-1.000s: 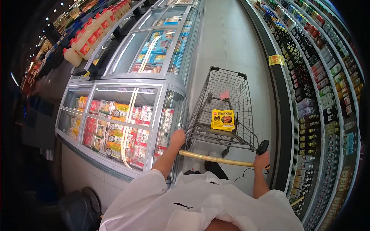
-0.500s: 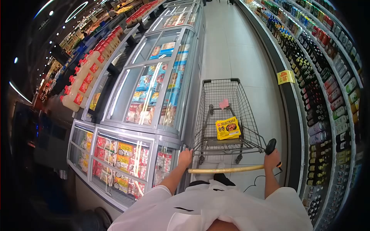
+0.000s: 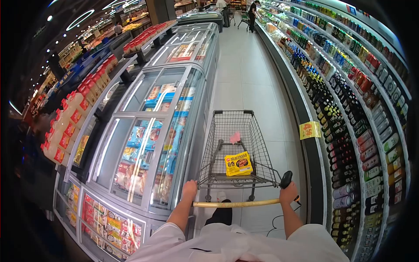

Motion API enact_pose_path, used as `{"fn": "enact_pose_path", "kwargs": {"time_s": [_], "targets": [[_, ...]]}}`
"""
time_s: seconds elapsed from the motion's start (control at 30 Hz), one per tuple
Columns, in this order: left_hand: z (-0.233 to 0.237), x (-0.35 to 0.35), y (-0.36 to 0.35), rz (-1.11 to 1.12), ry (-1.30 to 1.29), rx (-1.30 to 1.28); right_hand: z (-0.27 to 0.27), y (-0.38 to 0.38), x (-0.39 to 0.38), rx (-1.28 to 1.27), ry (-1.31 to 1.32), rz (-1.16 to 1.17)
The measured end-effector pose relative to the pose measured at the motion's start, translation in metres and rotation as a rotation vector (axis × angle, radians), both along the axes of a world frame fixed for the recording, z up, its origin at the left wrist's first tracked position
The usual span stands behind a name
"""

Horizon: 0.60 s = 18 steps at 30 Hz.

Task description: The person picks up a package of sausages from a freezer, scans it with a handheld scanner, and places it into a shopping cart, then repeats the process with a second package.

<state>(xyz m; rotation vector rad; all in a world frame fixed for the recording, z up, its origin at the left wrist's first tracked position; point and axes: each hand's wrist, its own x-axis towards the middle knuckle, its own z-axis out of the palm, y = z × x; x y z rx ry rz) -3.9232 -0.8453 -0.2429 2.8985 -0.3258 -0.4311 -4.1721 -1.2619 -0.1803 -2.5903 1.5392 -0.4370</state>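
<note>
A wire shopping cart (image 3: 235, 131) stands in front of me, with a yellow food packet (image 3: 238, 164) lying in its basket and a pink piece (image 3: 235, 138) farther forward. My left hand (image 3: 189, 190) is closed at the left end of the cart's yellowish handle bar (image 3: 235, 204), beside the freezer. At the right end, my right hand (image 3: 288, 193) is closed round the handle area, next to a black device (image 3: 286, 179) with a cable hanging below it.
Glass-topped freezers (image 3: 144, 131) line the left side, with red-capped jugs (image 3: 65, 131) beyond. Drink shelves (image 3: 349, 109) and a yellow price sign (image 3: 310, 129) are on the right. Farther up the tiled aisle (image 3: 244, 65) are a person in black (image 3: 252, 16) and another in a white top (image 3: 221, 5).
The view has tilted up, so the far aisle and two people now show. The cart and both hands sit lower and farther left in view. The packet still lies in the basket.
</note>
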Motion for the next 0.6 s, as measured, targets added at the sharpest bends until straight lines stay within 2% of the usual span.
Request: {"fn": "enact_pose_path", "kwargs": {"time_s": [0.13, 0.27, 0.37, 0.5, 0.6], "targets": [[0.011, 0.100, -0.054, -0.006, -0.022, 0.021, 0.008, -0.031, 0.079, 0.018, 0.017, -0.047], [-0.006, 0.200, -0.098, -0.085, -0.100, -0.030, 0.001, -0.068, 0.153, 0.007, 0.065, -0.028], [0.028, 0.252, -0.143, -0.125, -0.145, 0.087, -0.007, -0.103, 0.207, -0.009, 0.028, -0.064], [0.046, 0.307, -0.185, -0.096, -0.142, 0.154, 0.000, -0.156, 0.286, 0.020, 0.067, -0.091], [0.026, 0.362, -0.233, -0.088, -0.208, 0.152, 0.001, -0.205, 0.343, 0.012, 0.056, -0.094]]}}
